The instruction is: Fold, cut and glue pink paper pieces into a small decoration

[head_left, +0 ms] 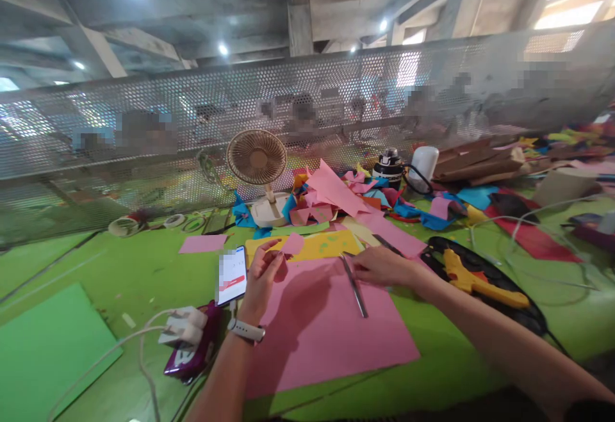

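My left hand (pixel 266 269) pinches a small pink paper piece (pixel 293 243) between thumb and fingers, above the left edge of a large pink sheet (pixel 331 339). My right hand (pixel 372 264) is closed at the upper end of a slim metal tool (pixel 356 289), which looks like tweezers and slants over the sheet. Part of its grip is hidden by the fingers. Beyond both hands lies a yellow sheet (pixel 331 243) with greenish patches. A dark slim object (pixel 388 244) shows just behind my right hand; its kind is unclear.
Left of my left hand are a phone (pixel 232 275) and a purple power strip (pixel 189 348) with white plugs and cables. A yellow glue gun (pixel 480 281) rests on a black tray (pixel 521 316) at right. Behind stand a fan (pixel 257 156), coloured paper scraps (pixel 336 188) and a bottle (pixel 388 167).
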Demonstrator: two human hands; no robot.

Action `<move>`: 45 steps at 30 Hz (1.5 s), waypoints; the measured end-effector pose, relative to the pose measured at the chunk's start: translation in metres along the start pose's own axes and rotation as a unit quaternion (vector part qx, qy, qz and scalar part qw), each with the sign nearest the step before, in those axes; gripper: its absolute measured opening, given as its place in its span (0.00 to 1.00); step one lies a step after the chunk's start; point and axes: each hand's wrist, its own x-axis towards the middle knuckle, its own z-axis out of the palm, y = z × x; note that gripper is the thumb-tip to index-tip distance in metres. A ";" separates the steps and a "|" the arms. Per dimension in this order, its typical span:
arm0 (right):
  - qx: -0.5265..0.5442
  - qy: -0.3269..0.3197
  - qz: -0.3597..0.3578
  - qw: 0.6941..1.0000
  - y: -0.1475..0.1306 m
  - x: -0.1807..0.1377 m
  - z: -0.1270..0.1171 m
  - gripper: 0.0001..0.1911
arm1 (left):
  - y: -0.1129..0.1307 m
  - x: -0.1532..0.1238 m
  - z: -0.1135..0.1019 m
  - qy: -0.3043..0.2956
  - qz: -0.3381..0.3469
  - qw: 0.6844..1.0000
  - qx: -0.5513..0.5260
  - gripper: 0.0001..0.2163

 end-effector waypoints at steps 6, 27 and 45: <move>-0.007 0.000 0.025 1.000 -0.011 0.013 0.014 0.16 | -0.002 0.000 0.001 0.009 -0.003 1.000 0.007 0.19; 0.037 0.043 0.028 0.998 -0.009 0.013 0.040 0.15 | -0.004 -0.002 0.006 -0.018 -0.033 0.999 0.003 0.16; 0.147 0.090 0.005 0.985 -0.018 0.011 0.039 0.10 | -0.001 -0.004 0.002 -0.005 -0.019 1.000 -0.002 0.17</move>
